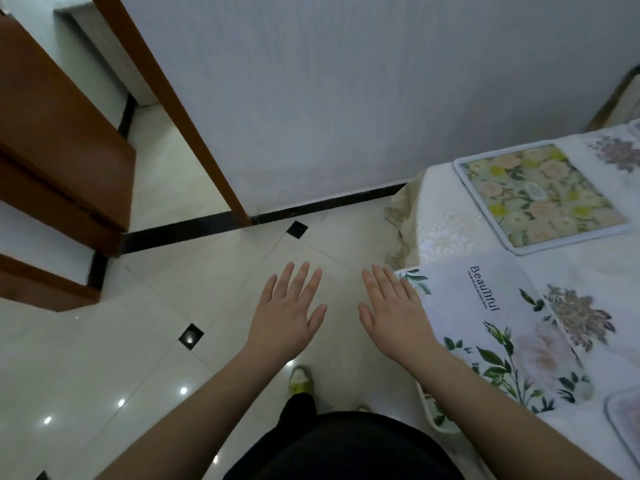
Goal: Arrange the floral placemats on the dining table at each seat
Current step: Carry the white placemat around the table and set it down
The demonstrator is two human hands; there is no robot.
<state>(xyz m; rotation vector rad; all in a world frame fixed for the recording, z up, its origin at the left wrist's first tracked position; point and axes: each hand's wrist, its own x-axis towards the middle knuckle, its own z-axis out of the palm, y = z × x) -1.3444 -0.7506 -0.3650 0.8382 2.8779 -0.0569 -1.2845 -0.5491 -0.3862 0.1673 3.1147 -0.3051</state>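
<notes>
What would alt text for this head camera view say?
Two open, empty hands, left hand and right hand, hover over a tiled floor beside a dining table. A green floral placemat and a white "Beautiful" placemat lie on it.

Yellow-and-peach floral placemat (538, 194) on a white, flower-printed tablecloth (588, 271); cream floor tiles (104, 358) carry black diamond insets.

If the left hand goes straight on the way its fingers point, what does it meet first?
Probably nothing close: the left hand is open over bare floor, fingers pointing toward the wall. The wall would come first, though depth is unclear.
</notes>
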